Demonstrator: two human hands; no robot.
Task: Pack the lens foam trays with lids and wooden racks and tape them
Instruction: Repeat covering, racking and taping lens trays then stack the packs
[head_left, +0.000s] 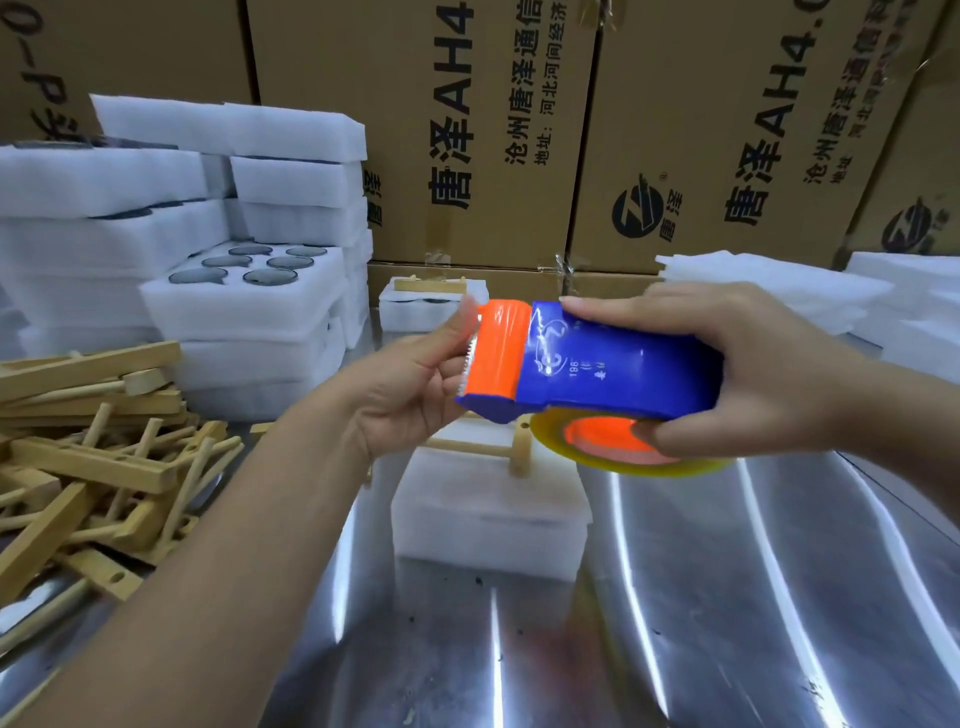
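Tape dispenser (613, 364), blue body with orange front, held in the air above the lidded foam tray (488, 514); yellowish tape roll (623, 457) at its underside. Right hand (753, 374) grasps the blue body, fingers over the top, thumb below against the roll. Left hand (410, 384) pinches the orange toothed end, thumb on the upper edge. Lidded foam tray sits mid-table on the steel table (727, 597), a wooden rack (514, 449) on top. Left: loose pile of wooden racks (88, 467). Behind it: stacked foam trays (249, 332), the nearest open with round lenses (270, 275) seated. Right: foam lids (769, 280). Rear: printed cardboard boxes (467, 130).
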